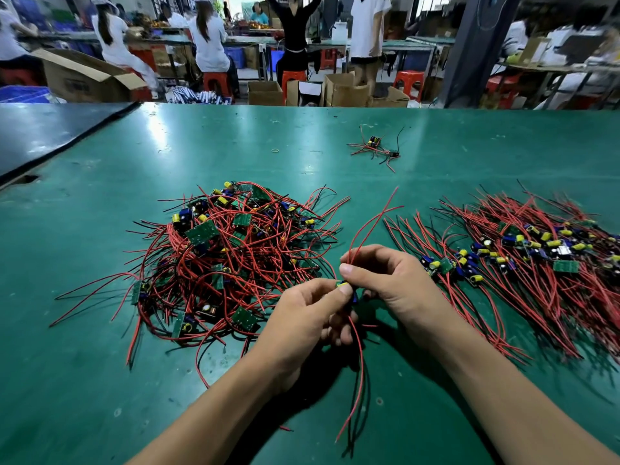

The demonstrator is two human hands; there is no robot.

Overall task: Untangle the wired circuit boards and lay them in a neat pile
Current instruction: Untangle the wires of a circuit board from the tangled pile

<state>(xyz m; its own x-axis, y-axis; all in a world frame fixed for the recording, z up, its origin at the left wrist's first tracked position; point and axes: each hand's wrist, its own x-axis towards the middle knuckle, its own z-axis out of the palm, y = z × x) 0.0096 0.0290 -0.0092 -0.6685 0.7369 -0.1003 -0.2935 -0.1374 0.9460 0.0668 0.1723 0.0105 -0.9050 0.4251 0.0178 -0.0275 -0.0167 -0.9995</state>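
Above table (100, 380), hands (396, 283) pinching board (349, 290)

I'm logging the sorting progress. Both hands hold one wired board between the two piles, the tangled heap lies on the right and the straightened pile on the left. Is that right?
Not quite: the sides are swapped. In the head view the tangled heap lies on the left and the straightened pile on the right. The rest holds: the left hand and right hand hold one wired board between the piles.

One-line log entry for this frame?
both hands: left hand and right hand hold one wired board | tangled heap left | neat pile right
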